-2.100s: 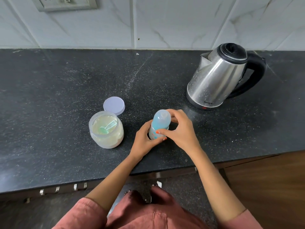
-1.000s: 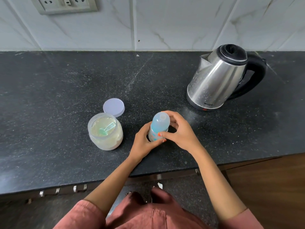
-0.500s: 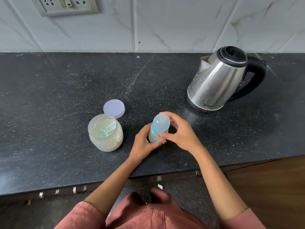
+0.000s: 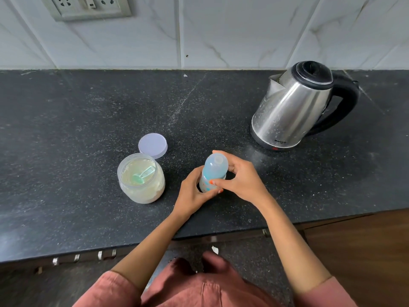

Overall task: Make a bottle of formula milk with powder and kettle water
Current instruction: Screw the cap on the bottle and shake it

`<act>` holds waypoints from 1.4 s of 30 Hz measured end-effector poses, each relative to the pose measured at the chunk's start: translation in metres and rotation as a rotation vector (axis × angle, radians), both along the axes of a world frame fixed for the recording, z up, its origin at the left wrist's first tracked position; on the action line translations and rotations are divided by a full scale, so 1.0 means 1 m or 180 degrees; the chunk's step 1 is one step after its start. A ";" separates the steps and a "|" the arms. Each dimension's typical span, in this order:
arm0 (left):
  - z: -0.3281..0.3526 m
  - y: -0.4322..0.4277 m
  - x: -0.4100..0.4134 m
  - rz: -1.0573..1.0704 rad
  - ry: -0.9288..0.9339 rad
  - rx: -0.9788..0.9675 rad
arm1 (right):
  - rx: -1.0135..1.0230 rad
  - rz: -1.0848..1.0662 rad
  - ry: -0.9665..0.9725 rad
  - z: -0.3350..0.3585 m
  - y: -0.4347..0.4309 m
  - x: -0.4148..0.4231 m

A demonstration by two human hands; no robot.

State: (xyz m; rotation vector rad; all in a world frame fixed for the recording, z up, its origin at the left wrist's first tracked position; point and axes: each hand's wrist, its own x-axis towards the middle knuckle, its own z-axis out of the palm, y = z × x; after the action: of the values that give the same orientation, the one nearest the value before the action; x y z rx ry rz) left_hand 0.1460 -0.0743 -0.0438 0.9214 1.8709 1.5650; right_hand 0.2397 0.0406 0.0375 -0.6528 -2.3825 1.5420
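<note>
A baby bottle (image 4: 214,168) with a pale blue cap stands upright on the black counter (image 4: 66,129), near its front edge. My left hand (image 4: 192,193) wraps its lower body from the left. My right hand (image 4: 241,178) grips the bottle around the cap's collar from the right. To the left stands an open clear jar of powder (image 4: 141,180) with a green scoop (image 4: 142,175) lying in it. The jar's lilac lid (image 4: 152,145) lies flat just behind it. A steel kettle (image 4: 294,107) with a black handle stands at the back right.
A white tiled wall (image 4: 221,29) runs behind the counter, with a socket plate (image 4: 88,6) at the top left. A brown cabinet front (image 4: 365,251) sits below the counter at the right.
Both hands stay on the bottle; my right hand's fingers have shifted slightly around the cap. The view has tilted a little, so everything sits slightly lower.
</note>
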 end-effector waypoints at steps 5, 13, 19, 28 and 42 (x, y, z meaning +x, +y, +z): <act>0.003 0.000 0.003 0.0081 0.0133 0.0020 | 0.0081 -0.0356 0.0202 0.002 -0.013 0.000; 0.006 -0.001 0.005 0.0194 0.0278 0.0013 | 0.0286 -0.0934 0.0415 -0.003 -0.033 -0.004; 0.007 -0.001 0.005 0.0191 0.0318 0.0011 | 0.0278 -0.0826 0.0261 -0.003 -0.033 -0.001; 0.009 -0.006 0.004 -0.0030 0.0465 -0.0078 | 0.0102 -0.0746 -0.0010 -0.013 -0.031 -0.001; 0.000 -0.013 -0.009 0.0038 0.1671 -0.1054 | 0.0067 -0.1220 0.0194 -0.042 -0.018 -0.007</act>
State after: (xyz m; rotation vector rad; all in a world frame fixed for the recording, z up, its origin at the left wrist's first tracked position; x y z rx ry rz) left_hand 0.1371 -0.0878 -0.0441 1.2445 2.4000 1.0262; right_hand 0.2332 0.0230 -0.0042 -0.9751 -2.0725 1.3485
